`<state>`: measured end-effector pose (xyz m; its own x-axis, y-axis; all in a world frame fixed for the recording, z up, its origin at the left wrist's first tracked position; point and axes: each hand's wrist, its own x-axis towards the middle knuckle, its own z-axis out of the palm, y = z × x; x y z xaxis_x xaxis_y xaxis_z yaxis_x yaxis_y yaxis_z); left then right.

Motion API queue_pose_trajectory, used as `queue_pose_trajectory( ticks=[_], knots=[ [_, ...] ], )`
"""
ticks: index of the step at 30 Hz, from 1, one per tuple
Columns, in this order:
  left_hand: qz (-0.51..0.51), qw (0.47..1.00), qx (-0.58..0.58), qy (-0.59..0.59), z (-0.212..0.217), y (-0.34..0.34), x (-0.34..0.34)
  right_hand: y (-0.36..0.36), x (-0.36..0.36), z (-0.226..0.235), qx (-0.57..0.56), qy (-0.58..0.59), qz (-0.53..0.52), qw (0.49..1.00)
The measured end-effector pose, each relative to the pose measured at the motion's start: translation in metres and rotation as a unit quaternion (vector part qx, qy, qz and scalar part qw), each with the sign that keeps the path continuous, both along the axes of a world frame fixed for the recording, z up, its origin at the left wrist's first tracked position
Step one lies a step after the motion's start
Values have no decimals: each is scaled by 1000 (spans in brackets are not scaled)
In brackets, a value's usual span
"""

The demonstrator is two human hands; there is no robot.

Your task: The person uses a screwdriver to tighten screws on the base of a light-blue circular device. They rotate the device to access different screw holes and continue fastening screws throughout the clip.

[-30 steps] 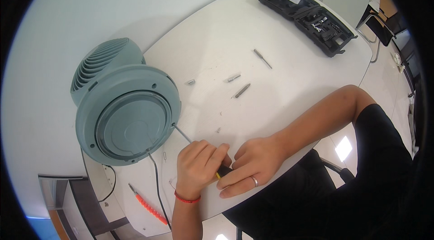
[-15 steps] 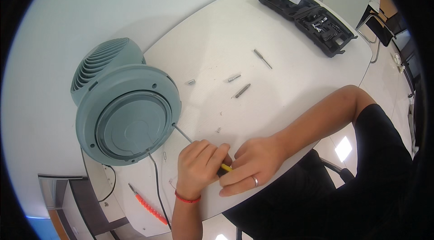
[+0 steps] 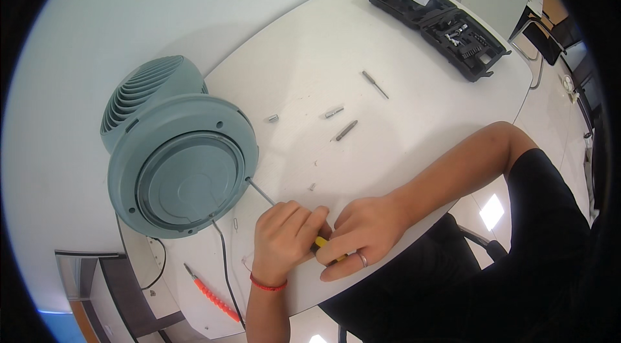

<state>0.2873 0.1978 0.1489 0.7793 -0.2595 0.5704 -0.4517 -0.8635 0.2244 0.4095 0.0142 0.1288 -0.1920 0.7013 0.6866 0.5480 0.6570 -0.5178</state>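
Observation:
A grey-green desk fan [image 3: 152,94] lies tipped over, the underside of its round base [image 3: 187,181] facing me. Into a hole at the base's right rim runs the metal shaft of a screwdriver [image 3: 262,192]. My left hand [image 3: 281,236] is closed around the tool where shaft and handle meet. Behind it, my right hand [image 3: 365,230] has its fingers curled on the yellow-and-black handle. Most of the handle is hidden by my fingers, and the tip is inside the hole.
Loose on the white table [image 3: 414,123] lie a thin bit [image 3: 375,84], a thicker bit [image 3: 347,130], a socket piece [image 3: 334,112] and a small socket [image 3: 273,118]. A red flexible shaft [image 3: 213,294] lies beside the black cord [image 3: 226,259]. An open black tool case [image 3: 446,32] sits at the far right.
My right hand's fingers have shifted on the screwdriver handle, and more of its yellow shows. The left hand and the fan have hardly moved.

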Motion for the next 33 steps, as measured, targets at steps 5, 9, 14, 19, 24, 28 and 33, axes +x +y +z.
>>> queue_pose_trajectory(
  ticks=[5,9,14,19,24,28,33],
  knots=[
    [2,1000,-2,6,2,-1,2,1,-4,-6,55,17,7,998],
    [1,1000,-5,14,2,0,0,1,-4,-5,27,11,6,1000],
    [-2,999,-34,4,3,0,3,1,-3,-6,70,-28,-26,997],
    [-4,1000,-26,-1,2,-1,4,5,5,-7,125,-41,-63,989],
    [-21,999,-20,35,1,-5,1,3,6,-5,137,-55,-45,988],
    [-20,999,-18,47,2,-4,1,3,5,-7,140,-77,-56,986],
    [13,999,-16,44,-1,-1,8,8,6,-6,66,-111,-64,990]
  ],
)
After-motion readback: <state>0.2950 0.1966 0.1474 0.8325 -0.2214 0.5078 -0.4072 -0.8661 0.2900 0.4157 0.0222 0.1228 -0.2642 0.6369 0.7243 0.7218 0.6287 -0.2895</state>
